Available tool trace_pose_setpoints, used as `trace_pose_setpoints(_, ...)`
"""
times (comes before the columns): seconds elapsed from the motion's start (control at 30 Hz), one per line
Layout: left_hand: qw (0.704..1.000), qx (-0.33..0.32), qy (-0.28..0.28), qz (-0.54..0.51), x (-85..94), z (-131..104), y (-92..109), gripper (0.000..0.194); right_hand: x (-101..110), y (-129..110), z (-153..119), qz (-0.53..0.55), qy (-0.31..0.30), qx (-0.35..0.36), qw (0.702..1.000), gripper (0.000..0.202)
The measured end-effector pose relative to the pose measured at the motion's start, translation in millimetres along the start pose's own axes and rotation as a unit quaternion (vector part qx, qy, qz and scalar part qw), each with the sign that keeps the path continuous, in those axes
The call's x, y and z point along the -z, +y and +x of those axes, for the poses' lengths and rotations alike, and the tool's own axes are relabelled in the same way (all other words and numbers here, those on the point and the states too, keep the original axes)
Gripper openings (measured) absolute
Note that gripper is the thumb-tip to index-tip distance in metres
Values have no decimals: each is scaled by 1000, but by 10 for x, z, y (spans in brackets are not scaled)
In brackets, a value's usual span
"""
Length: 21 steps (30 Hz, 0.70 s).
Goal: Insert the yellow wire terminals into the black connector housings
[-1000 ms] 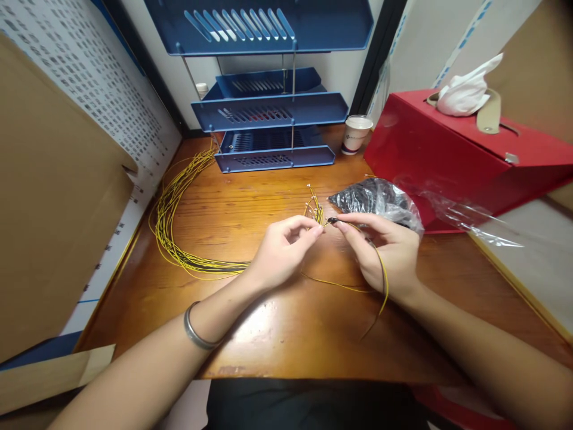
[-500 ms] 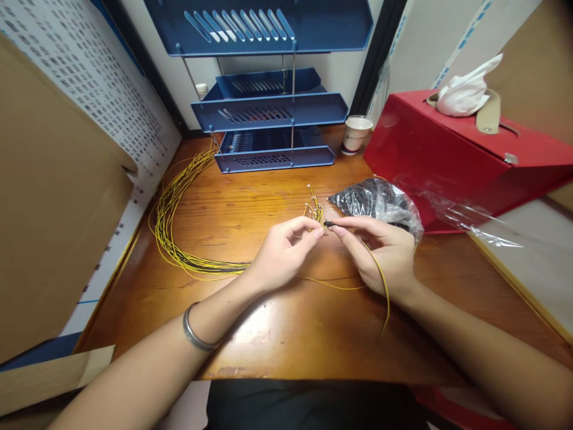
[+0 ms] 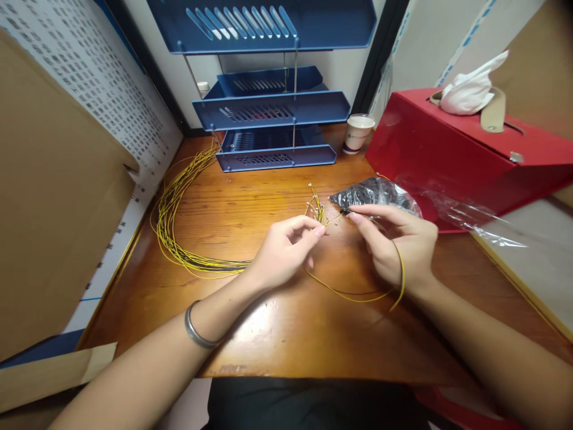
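Counter (image 3: 250, 340): brown, shiny wood. I can see both hands over its middle.
Left grip (image 3: 286, 251): thumb and finger are pressed together on a thin yellow wire (image 3: 401, 272).
Right grip (image 3: 398, 242): thumb and finger are pinched on a tiny black piece (image 3: 344, 211).
Black piece: it sits at the right fingertips, just above the counter. It is too small for me to tell its shape.
Wire: a short bit goes from the left fingertips to the black piece. More of it hangs in a loop by the right hand.
Wire ends (image 3: 319, 213): a little bunch with light tips, just past the left fingers.
Bag (image 3: 371, 192): clear plastic with dark things inside. It lies just behind the right hand.
Bracelet (image 3: 190, 327): a gray ring around the left arm.
Coil (image 3: 192, 261): lots of yellow and black wire in a big curve. It lies on the left side and goes behind the left arm.
Cup (image 3: 358, 134): it stands upright at the back, between the trays and the red box.
Trays (image 3: 271, 110): blue, stacked one over another, with slots.
Red box (image 3: 430, 143): big, on the right, with white tissue (image 3: 465, 92) on top.
Cardboard (image 3: 54, 209): brown, on the far left.
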<state>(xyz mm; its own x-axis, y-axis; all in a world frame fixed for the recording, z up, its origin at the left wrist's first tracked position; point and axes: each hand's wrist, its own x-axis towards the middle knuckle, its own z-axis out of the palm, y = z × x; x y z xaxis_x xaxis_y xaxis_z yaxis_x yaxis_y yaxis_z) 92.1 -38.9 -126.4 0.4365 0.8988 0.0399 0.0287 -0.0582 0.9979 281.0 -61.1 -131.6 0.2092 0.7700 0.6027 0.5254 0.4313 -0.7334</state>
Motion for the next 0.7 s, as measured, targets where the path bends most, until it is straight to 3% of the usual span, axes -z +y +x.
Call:
trace_pose_setpoints(0.2, 1000, -26, 0, 13, -2, 1, 11, 29, -53, -46, -57, 21, -68, 5, 997, 10)
trace_pose_setpoints(0.4, 1000, -15, 5, 3, -16, -24, 34, 29, -62, -88, -30, 29, 3, -35, 999, 9)
trace_pose_setpoints(0.57, 998, -40, 11, 38, -7, 22, -21, 28, -82, -52, -85, 37, -69, -12, 997, 10)
trace_pose_setpoints(0.63, 993, -78, 52, 77, -4, 32, 19, 24, -77, -41, -84, 36, -62, -10, 997, 10)
trace_pose_setpoints(0.7, 971, -165, 117, 124, 3, -20, 125, 17, -62, -40, -64, 31, -32, -17, 999, 9)
